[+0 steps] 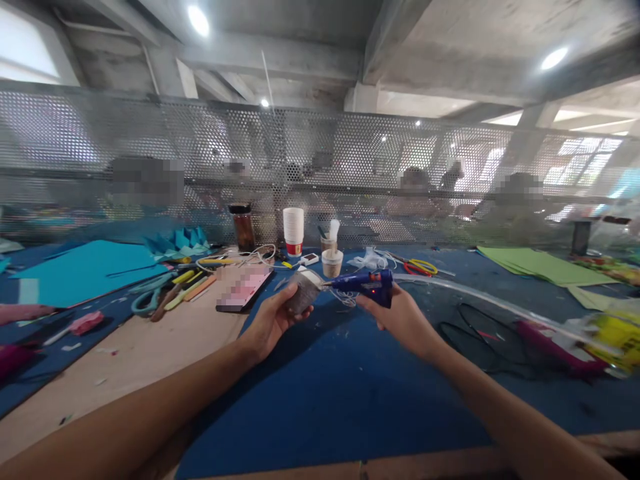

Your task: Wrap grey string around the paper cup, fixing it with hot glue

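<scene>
My left hand (277, 317) is wrapped round a small grey cup-like piece (303, 291), tilted, with a pale edge at its top. My right hand (403, 313) grips a dark blue glue gun (367, 283) with a small red light on its body. The gun's nozzle points left and meets, or nearly meets, the right side of the grey piece; I cannot tell whether they touch. A long clear glue stick (470, 297) runs out of the gun's back towards the right. Both hands are above the blue mat (350, 393).
A phone (245, 288), scissors (146, 301) and several tools lie at left, near blue paper (90, 267). Stacked paper cups (293, 231), a brown jar (242, 228) and a small cup (332, 263) stand behind. Green paper (550, 267) and black cable (470, 337) are at right.
</scene>
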Demonstrator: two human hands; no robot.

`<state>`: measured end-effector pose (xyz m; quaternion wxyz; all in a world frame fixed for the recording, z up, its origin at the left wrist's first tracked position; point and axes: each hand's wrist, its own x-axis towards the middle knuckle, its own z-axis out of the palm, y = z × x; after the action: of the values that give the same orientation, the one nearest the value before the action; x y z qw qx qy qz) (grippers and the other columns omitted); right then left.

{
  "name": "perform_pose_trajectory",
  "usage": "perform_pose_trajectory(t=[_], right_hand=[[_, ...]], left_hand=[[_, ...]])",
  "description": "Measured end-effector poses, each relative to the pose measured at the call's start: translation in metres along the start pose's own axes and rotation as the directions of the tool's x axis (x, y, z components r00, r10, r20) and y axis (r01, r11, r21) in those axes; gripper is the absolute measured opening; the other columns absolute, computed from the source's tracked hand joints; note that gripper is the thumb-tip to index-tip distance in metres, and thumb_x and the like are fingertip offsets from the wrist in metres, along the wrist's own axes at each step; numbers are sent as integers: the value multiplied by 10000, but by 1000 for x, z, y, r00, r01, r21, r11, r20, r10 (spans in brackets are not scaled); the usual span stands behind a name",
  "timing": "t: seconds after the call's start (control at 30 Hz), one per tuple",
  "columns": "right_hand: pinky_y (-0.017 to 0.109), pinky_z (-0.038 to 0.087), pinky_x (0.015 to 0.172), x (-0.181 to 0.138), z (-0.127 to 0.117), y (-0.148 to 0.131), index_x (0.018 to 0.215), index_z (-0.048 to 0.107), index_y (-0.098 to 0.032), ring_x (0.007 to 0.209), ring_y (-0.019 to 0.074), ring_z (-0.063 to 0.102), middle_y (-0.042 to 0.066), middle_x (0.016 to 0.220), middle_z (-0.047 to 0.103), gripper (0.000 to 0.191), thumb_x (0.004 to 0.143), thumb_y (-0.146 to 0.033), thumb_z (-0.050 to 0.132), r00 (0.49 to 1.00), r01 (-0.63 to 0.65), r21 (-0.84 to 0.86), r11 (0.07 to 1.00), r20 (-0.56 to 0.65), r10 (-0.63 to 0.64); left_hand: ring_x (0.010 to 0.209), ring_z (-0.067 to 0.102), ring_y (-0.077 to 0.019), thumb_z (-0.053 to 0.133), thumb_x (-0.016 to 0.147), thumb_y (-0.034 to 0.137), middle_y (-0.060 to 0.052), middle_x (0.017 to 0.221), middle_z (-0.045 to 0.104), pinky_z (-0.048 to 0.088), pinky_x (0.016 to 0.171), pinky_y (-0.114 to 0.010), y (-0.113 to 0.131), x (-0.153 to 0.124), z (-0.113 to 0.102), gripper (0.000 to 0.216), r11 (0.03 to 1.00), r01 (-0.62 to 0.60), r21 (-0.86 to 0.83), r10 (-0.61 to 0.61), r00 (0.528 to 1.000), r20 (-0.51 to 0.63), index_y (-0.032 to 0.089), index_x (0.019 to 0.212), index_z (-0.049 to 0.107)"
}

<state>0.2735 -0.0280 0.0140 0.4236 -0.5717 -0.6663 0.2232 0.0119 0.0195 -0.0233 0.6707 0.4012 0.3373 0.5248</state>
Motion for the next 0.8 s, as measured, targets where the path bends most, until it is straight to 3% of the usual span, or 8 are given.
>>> perform_pose_trajectory(t=[0.1,0.2,0.37,0.47,0.6,0.73,0.8], right_hand=[[298,472,528,-4,-14,-3,867,666,-201,474,178,611,-8,509,633,335,897,-534,669,989,-36,42,998,145,29],[289,482,563,-12,-22,4,801,642,-192,553,184,667,31,607,697,395,913,-570,644,961,-75,40,996,268,61],[266,401,516,-28,-16,23,725,613,-198,564,184,659,27,632,678,527,943,-674,556,936,-61,-169,984,333,115],[266,350,510,-36,-9,27,646,564,-211,526,168,624,10,594,644,567,986,-661,503,952,17,-311,950,296,80],[282,300,537,-44,-3,24,708,650,-219,591,185,634,12,659,692,477,977,-608,588,985,95,-532,842,172,-3],[303,385,634,-46,-4,15,754,684,-218,771,230,686,41,802,729,409,977,-556,632,986,160,-672,723,146,-82],[317,438,696,-40,-4,8,811,696,-213,837,236,691,51,891,731,329,981,-493,658,980,201,-665,720,134,-149]], left_hand=[[889,733,-218,783,850,431,-123,1114,782,617,840,-334,0,1,-1,383,1000,-7,-12,7,1000,6,150,1109,766],[897,730,-212,781,855,432,-116,1136,779,618,840,-331,-1,2,-3,391,1000,-16,-1,16,1000,22,157,1133,763],[907,735,-217,790,851,437,-112,1114,788,614,858,-340,-4,3,-4,382,999,-44,21,43,998,39,158,1112,771],[872,739,-213,801,841,435,-111,1070,797,613,828,-327,-5,3,-4,387,999,-42,34,40,998,43,155,1106,773],[878,739,-217,809,832,431,-110,1082,792,614,828,-334,-4,3,-3,405,997,-48,55,46,998,38,152,1122,763],[877,736,-227,824,801,471,-118,1069,784,609,816,-336,-2,1,-1,456,993,-57,104,52,997,47,139,1107,759],[866,734,-231,833,782,494,-120,1041,778,602,802,-332,-1,-1,0,472,989,-68,131,62,997,49,130,1074,761]])
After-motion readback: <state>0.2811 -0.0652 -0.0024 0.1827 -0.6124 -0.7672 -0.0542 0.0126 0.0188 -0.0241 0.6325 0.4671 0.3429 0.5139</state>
